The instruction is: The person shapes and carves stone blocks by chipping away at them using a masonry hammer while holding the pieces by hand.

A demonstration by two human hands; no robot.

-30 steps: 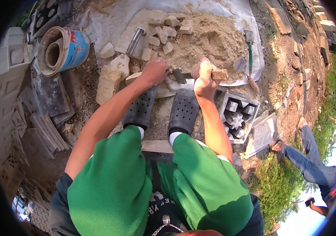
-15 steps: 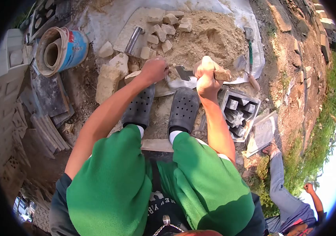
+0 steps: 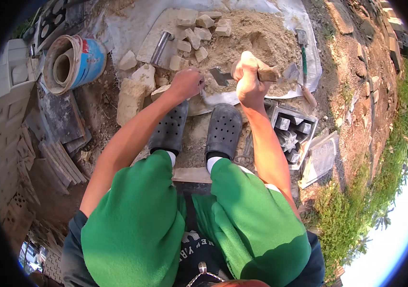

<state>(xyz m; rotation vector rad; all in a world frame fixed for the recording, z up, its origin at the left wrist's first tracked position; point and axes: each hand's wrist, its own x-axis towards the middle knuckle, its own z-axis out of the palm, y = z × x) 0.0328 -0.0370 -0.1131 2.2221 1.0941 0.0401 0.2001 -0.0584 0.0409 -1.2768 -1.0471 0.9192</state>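
My right hand is closed around a tool with a thick wooden handle. Its flat dark metal blade sticks out on the left side of the fist, pointing toward my left hand. My left hand is curled closed just above my left shoe; what its fingers hold, if anything, is hidden. Ahead of both hands lies a heap of sand, with several pale stone chunks on its left. A metal cylinder rests on a flat slab near those chunks.
A blue bucket stands at the left with another container inside. Right of my right shoe is a metal mould with a star-shaped core, beside a flat slab. A trowel and a green-handled tool lie at the sheet's right edge.
My right hand has risen slightly up and left with the tool, and its blade has turned a little. My left hand has barely moved. Another person at the lower right has left the view.
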